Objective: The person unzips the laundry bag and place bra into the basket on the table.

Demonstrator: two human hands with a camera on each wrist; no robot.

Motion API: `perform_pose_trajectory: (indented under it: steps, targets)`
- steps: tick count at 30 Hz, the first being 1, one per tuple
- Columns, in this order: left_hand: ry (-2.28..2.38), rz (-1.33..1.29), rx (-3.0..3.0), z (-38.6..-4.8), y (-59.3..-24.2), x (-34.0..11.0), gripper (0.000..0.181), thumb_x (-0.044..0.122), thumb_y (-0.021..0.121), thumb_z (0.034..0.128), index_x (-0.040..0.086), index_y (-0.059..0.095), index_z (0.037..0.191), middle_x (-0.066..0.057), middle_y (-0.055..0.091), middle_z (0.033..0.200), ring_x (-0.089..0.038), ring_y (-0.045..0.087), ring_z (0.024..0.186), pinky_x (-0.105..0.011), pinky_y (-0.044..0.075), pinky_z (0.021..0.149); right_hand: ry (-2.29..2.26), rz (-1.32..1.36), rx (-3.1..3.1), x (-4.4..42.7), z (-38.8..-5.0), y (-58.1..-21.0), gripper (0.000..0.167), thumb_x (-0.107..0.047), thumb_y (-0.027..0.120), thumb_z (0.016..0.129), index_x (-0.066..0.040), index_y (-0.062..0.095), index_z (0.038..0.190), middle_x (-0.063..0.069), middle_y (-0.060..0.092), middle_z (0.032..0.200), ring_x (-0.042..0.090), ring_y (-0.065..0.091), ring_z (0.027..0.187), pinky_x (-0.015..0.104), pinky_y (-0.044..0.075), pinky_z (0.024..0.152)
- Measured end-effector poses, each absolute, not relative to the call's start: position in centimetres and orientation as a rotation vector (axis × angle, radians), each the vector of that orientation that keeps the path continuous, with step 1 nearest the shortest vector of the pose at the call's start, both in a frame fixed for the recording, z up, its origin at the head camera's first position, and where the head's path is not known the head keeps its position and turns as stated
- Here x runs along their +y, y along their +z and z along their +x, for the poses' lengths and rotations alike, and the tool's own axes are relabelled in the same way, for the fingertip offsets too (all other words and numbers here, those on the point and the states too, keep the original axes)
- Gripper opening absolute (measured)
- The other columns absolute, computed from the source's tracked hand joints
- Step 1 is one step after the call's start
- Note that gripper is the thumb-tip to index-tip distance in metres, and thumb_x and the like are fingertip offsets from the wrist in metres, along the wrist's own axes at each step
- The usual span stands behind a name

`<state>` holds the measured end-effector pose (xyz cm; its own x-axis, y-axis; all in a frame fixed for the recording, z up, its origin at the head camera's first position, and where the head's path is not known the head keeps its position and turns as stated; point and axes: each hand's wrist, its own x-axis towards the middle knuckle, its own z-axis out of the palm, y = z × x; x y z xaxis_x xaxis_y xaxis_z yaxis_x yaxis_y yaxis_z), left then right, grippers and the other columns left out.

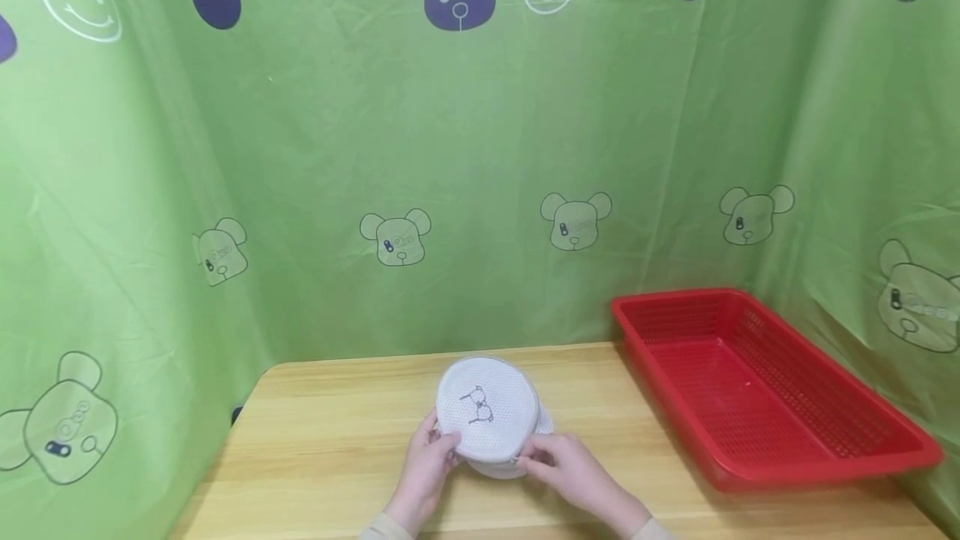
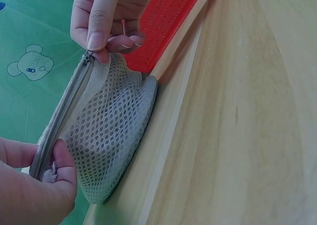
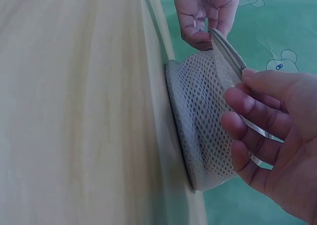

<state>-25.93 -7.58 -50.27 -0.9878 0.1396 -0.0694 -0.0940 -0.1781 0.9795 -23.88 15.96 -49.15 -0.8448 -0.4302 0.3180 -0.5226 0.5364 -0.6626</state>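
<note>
A round white mesh bag (image 1: 491, 407) with a small dark drawing on its lid stands near the table's front edge. The left hand (image 1: 426, 467) pinches its zipped rim at the left, thumb on top. At the front right of the rim, the right hand (image 1: 573, 473) pinches the zipper end between thumb and index finger. In the left wrist view the zipper (image 2: 67, 103) runs between the two hands above the sagging mesh side (image 2: 109, 131). The right wrist view shows the bag's base (image 3: 178, 121) against the wooden table and the right hand's other fingers loosely bent.
A red perforated plastic basket (image 1: 750, 398) stands on the right part of the wooden table (image 1: 322, 432). Green curtains (image 1: 480, 132) with bear and smiley prints hang behind the table and at both sides.
</note>
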Motion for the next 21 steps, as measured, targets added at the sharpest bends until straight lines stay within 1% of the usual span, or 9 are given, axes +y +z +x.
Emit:
perform_pose_trajectory:
  steps: [4,8,14,21]
  targets:
    - [2.308,0.058,1.909,-26.01,-50.45,-7.57,0.070,0.007,0.051,0.0940,-0.005,0.014,0.152,-0.025,0.049,0.140,-0.013,0.063,0.098,-0.027,0.054,0.090,1.210,0.818,-2.646,16.13,-23.98,-49.09,0.009,-0.023,0.067,0.089,-0.016,0.069,0.084,-0.006,0.069,0.078,-0.006,0.055,0.073,0.019,0.052,0.067]
    - [2.307,0.049,1.910,-26.00,-50.52,-7.53,0.069,0.008,0.051,0.0946,-0.005,0.015,0.152,-0.025,0.049,0.141,-0.013,0.063,0.099,-0.028,0.054,0.090,1.218,0.810,-2.649,16.24,-23.98,-48.99,0.009,-0.024,0.067,0.089,-0.016,0.069,0.084,-0.004,0.070,0.079,-0.006,0.056,0.073,0.019,0.052,0.068]
    - [2.308,0.043,1.909,-25.89,-50.49,-7.43,0.068,0.008,0.051,0.0946,-0.004,0.016,0.152,-0.026,0.046,0.143,-0.015,0.064,0.103,-0.028,0.055,0.092,1.199,0.783,-2.669,16.46,-24.04,-48.92,0.011,-0.027,0.066,0.089,-0.017,0.068,0.084,-0.004,0.069,0.079,-0.006,0.055,0.073,0.018,0.051,0.067]
    - [2.313,0.033,1.910,-25.95,-50.53,-7.35,0.069,0.007,0.051,0.0941,-0.005,0.014,0.152,-0.027,0.047,0.142,-0.013,0.063,0.096,-0.028,0.055,0.088,1.205,0.759,-2.678,16.80,-24.17,-48.69,0.014,-0.028,0.066,0.090,-0.015,0.068,0.083,-0.002,0.069,0.077,-0.005,0.054,0.070,0.018,0.049,0.065]
